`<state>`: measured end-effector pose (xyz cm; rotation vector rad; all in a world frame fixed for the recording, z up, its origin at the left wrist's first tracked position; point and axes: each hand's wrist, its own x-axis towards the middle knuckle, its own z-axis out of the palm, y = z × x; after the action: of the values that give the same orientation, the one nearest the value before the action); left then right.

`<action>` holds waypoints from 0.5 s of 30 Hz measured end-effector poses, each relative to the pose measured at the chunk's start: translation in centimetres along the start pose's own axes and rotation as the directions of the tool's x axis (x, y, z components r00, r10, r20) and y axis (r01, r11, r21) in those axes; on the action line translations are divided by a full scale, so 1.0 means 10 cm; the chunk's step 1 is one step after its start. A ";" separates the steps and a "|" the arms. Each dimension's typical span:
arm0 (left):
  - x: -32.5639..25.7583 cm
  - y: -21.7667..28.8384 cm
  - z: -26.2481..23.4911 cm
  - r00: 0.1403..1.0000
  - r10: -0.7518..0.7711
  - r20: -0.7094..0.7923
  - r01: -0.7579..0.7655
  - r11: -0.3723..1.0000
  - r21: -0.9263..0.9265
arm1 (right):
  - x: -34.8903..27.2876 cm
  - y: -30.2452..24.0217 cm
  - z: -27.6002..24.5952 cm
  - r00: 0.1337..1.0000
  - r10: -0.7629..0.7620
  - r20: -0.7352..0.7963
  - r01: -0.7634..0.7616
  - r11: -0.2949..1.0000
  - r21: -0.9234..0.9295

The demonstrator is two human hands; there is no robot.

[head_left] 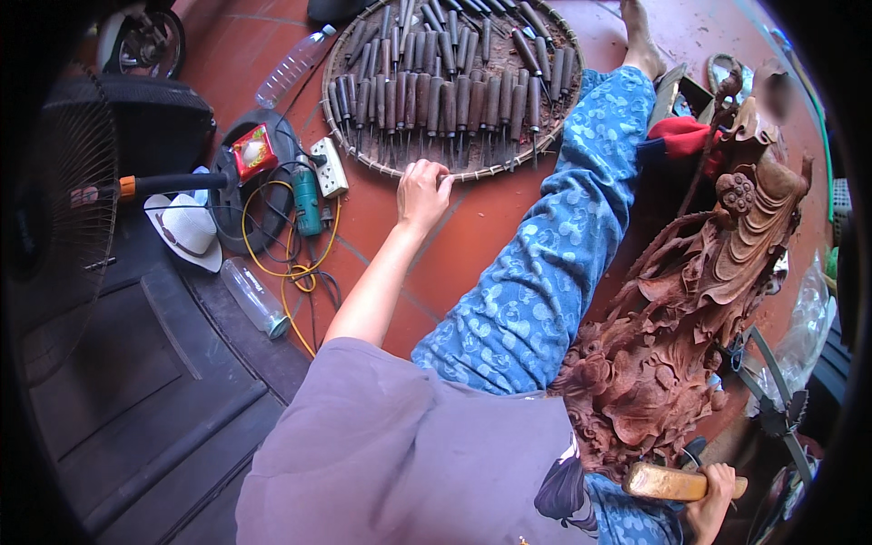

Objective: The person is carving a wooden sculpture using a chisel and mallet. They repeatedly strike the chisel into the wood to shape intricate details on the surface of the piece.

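My left hand (423,190) reaches forward to the near rim of a round woven tray (377,163) that holds several wood-handled chisels (436,102) laid in rows. Its fingers are curled right at the rim, beside the nearest handles; whether they grip one is unclear. My right hand (713,501) is low at the right edge, closed around a pale wooden mallet (666,481). Just above it stands a large reddish carved wooden sculpture (690,300). My leg in blue patterned trousers (545,263) stretches between the tray and the sculpture.
On the red tiled floor at left lie a white power strip (329,166), a green power tool (306,202) with a yellow cord, two plastic bottles (257,298), a white hat (186,232) and a red packet (254,150). A black fan (64,209) stands far left.
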<state>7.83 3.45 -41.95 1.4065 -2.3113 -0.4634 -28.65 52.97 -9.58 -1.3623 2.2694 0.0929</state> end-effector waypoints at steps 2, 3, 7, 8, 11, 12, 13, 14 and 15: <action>0.01 0.02 0.03 0.998 0.016 -0.063 -0.017 1.000 -0.003 | 0.01 -0.01 0.02 1.000 -0.002 -0.002 0.002 1.000 0.020; 0.01 0.04 0.04 0.997 -0.037 -0.071 0.033 0.998 -0.062 | 0.01 -0.01 0.03 1.000 -0.004 -0.002 0.004 1.000 0.030; 0.08 0.09 0.08 0.987 -0.158 -0.030 0.149 0.968 -0.204 | 0.00 0.02 0.04 1.000 -0.009 0.012 0.009 1.000 0.016; 0.10 0.11 0.09 0.985 -0.170 -0.021 0.161 0.961 -0.224 | 0.00 0.03 0.04 1.000 -0.016 0.011 0.016 1.000 0.016; 0.20 0.16 0.17 0.987 -0.145 -0.066 0.127 0.967 -0.219 | 0.00 0.04 0.02 0.999 -0.012 0.030 0.012 1.000 0.008; 0.25 0.17 0.21 0.988 -0.126 -0.093 0.105 0.973 -0.205 | 0.00 0.04 0.02 0.999 -0.008 0.040 0.008 1.000 0.005; 0.30 0.19 0.25 0.988 -0.104 -0.114 0.080 0.978 -0.195 | 0.01 0.04 0.03 0.999 -0.016 0.028 0.016 1.000 0.009; 0.36 0.21 0.30 0.988 -0.081 -0.135 0.055 0.981 -0.183 | 0.01 0.03 0.03 1.000 -0.023 0.015 0.023 1.000 0.012; 0.43 0.24 0.35 0.987 -0.035 -0.155 0.007 0.984 -0.179 | 0.02 0.02 0.04 1.000 -0.030 0.004 0.030 0.999 0.017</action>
<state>2.52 0.94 -43.22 1.3321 -2.0769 -0.5316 -28.80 53.02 -10.05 -1.3856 2.2412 0.0663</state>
